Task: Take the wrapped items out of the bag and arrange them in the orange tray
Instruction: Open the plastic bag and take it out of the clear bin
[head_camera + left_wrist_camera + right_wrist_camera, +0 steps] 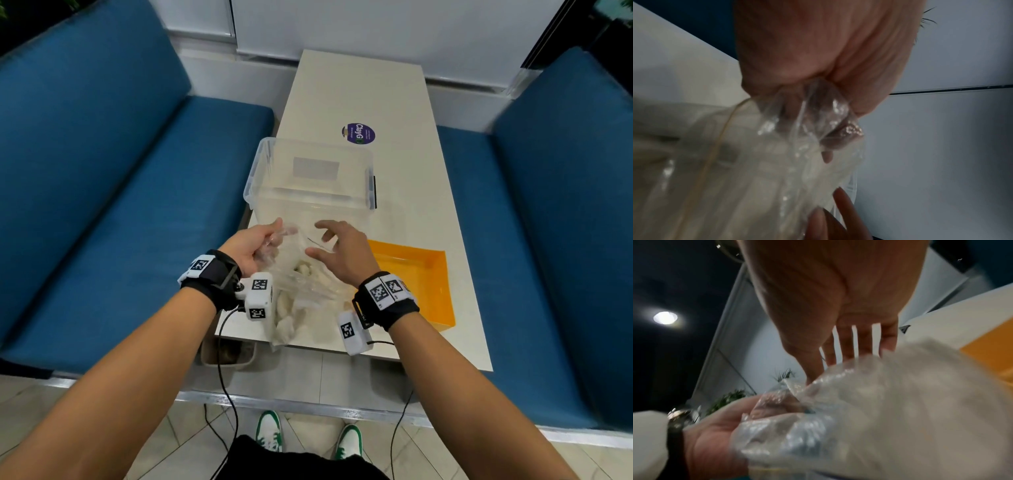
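Observation:
A clear plastic bag (301,274) (756,162) (879,410) stands at the table's near edge with several white wrapped items (286,313) inside. My left hand (255,248) (818,56) pinches the bag's upper left rim and holds it up. Over the bag's mouth hovers my right hand (337,251) (838,305), fingers spread and loose, holding nothing. The orange tray (431,274) (990,345) lies just right of the bag and looks bare where it shows.
A clear lidless storage bin (310,178) stands right behind the bag. A purple round sticker (358,133) lies on the white table (359,85) beyond it. Blue benches (102,205) flank the table on both sides.

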Tool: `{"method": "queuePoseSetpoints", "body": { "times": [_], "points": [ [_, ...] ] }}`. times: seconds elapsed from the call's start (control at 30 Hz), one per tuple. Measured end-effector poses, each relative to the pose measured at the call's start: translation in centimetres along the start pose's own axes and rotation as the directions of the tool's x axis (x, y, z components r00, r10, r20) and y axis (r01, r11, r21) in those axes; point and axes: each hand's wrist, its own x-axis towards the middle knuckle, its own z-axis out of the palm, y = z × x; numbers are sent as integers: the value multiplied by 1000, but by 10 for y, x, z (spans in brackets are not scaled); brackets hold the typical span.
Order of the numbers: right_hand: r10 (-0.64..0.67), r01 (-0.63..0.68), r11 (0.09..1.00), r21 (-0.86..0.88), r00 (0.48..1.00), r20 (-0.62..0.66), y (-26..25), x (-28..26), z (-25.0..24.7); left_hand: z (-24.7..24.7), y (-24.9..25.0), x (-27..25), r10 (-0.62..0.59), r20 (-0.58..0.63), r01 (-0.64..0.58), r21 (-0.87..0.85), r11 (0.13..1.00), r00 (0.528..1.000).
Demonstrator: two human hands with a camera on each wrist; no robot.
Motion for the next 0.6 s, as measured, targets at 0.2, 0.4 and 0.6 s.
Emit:
{"method": "queuePoseSetpoints", "body": {
  "times": [0.2, 0.4, 0.6],
  "points": [
    [156, -152, 973, 176, 988, -5, -4, 10, 10, 8, -4, -25, 250, -114, -226, 186, 956, 962],
    [354, -291, 784, 548, 935, -11, -6, 13, 11, 6, -44, -41, 373, -326, -132, 572, 809, 869],
    [438, -413, 684, 601, 892, 114, 7, 1, 19, -5, -27, -42, 4, -124, -43, -310, 950, 992]
  ]
}}
